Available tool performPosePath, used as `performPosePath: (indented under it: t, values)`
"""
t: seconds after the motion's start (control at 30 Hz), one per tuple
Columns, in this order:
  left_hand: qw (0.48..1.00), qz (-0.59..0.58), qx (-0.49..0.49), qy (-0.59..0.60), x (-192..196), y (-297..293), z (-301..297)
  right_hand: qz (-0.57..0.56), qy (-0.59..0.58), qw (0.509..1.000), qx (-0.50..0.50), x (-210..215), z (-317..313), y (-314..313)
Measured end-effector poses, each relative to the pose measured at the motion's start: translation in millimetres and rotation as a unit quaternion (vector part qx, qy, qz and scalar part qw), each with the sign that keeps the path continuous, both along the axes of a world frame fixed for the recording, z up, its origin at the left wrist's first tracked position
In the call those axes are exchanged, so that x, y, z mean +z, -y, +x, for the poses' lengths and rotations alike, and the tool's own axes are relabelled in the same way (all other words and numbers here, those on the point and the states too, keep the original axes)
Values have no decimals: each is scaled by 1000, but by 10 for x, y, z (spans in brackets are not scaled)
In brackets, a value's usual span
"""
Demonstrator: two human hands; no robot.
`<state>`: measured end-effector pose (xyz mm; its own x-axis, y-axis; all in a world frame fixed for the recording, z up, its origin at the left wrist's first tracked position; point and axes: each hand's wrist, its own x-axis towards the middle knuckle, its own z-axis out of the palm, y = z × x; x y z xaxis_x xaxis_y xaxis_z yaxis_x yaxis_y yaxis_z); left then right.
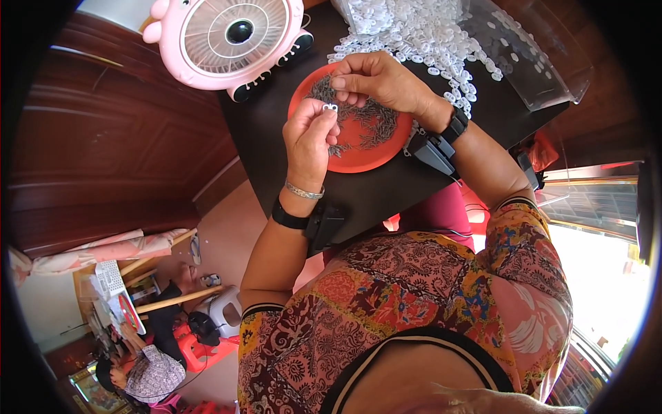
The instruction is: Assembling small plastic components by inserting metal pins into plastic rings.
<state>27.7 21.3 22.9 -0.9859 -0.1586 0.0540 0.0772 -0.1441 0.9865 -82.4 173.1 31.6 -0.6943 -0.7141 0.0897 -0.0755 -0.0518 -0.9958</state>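
Small white plastic piece with two round holes (330,107): in the head view, it is clamped between the left hand's (308,134) thumb and forefinger. Just beyond it, the right hand's (378,81) fingertips are pinched together; whether anything is gripped cannot be told. The piece is best held steady, holes uncovered. Below the fingers, slim grey pieces (378,132) are spread in a round orange-red plastic tray (355,163), partly hidden by both hands. Beyond, a heap of loose white plastic pieces (427,36) is seen.

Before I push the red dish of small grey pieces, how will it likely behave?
The red dish looks like smooth plastic, so probably fairly stiff. Being broad, it would likelier slide than tip; its loose grey pieces might shift.
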Motion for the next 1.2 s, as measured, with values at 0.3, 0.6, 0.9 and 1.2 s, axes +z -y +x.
performPosePath:
  t: [0.3, 0.6, 0.9, 1.2]
  values:
    - [1000, -28, 8, 0, -31, -29, -3, 28, -38, 997, 55, 36, 112, -2]
    - [999, -47, -18, 1, -80, -10, -2, 40, -96, 991, 78, 41, 105, -26]
    - [997, -78, -19, -16, -68, -86, -20, 109, -344, 932, 33, 49, 96, -45]
    - [999, -40, 0, 2, -86, 23, -68, 94, -240, 961, -104, 242, -41, -187]
